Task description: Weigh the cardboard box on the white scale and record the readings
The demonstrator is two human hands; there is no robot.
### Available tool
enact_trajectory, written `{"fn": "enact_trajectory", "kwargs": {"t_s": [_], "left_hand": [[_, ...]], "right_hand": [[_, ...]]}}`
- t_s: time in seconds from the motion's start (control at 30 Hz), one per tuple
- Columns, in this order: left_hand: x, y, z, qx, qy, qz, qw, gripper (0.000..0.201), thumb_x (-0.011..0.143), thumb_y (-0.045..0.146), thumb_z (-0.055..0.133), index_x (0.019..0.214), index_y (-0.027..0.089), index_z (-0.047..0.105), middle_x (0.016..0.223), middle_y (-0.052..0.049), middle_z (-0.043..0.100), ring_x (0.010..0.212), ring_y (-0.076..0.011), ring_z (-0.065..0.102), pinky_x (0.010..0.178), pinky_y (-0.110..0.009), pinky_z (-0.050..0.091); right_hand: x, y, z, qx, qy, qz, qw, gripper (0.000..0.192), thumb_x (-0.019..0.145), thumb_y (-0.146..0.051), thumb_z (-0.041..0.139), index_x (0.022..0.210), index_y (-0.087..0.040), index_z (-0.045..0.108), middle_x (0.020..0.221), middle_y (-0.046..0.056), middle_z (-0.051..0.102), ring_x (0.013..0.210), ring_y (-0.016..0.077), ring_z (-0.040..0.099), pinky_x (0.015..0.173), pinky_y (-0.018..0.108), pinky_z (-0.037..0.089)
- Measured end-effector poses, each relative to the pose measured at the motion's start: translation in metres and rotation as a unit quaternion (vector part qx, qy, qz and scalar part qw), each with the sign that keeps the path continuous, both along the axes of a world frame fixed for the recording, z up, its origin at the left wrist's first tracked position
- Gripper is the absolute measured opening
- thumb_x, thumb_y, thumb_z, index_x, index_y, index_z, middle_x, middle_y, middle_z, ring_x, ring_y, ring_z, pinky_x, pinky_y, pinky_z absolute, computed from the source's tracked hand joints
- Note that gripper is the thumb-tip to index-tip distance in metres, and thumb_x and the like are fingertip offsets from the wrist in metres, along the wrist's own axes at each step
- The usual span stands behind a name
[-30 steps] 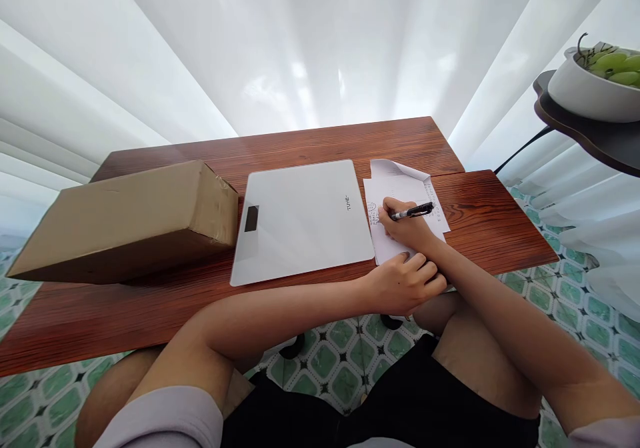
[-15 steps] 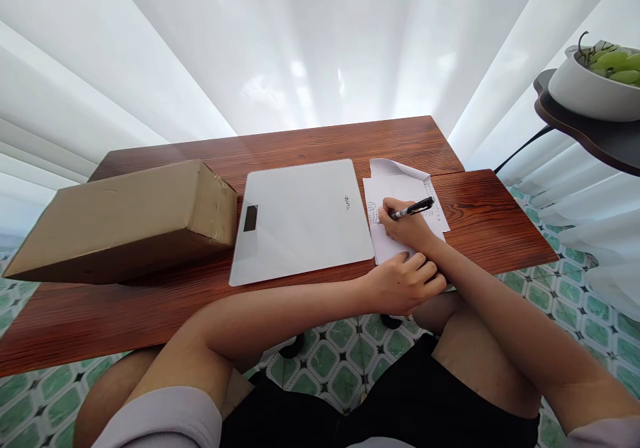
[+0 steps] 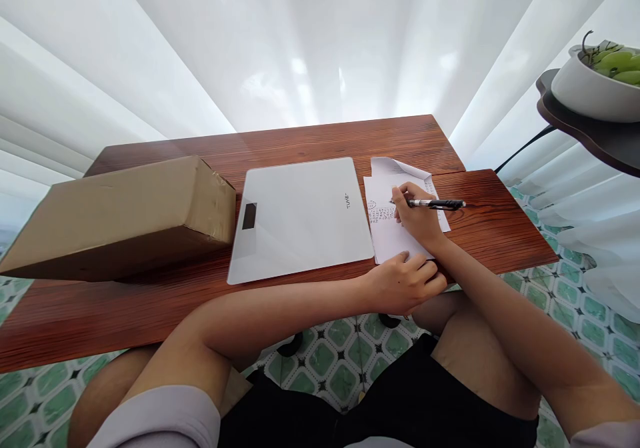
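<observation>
Now your right hand (image 3: 420,220) is snugly pinching the black pen (image 3: 439,204) over the handwritten paper (image 3: 389,240) (just right of the white panel (image 3: 303,218)). Your left hand (image 3: 406,284) is resting half-curled at the near edge, its hold unclear.

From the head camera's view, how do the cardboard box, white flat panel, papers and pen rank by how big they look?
Largest to smallest, by visible area:
1. Cardboard box
2. White flat panel
3. Papers, partly hidden by the right hand
4. Pen
</observation>
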State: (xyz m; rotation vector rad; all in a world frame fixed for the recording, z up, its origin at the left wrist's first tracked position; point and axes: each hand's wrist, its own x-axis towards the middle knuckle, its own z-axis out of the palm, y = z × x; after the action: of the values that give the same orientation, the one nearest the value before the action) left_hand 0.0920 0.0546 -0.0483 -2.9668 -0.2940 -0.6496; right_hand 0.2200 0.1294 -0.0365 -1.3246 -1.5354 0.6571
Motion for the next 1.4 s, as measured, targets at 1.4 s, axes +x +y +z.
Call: {"fn": "enact_trajectory", "kwargs": {"t_s": [1.4], "left_hand": [[-0.007, -0.001, 0.018, 0.134, -0.010, -0.034, 0.990, 0.013, 0.096, 0.015, 0.052, 0.084, 0.016, 0.058, 0.073, -0.001, 0.053, 0.066, -0.0151, 0.049, 0.064, -0.031, 0.040]], "right_hand": [[-0.007, 0.030, 0.019, 0.090, -0.329, -0.051, 0.939, 0.037, 0.098, -0.022, 0.033, 0.064, -0.020, 0.047, 0.054, 0.001, 0.042, 0.048, 0.0144, 0.028, 0.051, 0.032, 0.019]]}}
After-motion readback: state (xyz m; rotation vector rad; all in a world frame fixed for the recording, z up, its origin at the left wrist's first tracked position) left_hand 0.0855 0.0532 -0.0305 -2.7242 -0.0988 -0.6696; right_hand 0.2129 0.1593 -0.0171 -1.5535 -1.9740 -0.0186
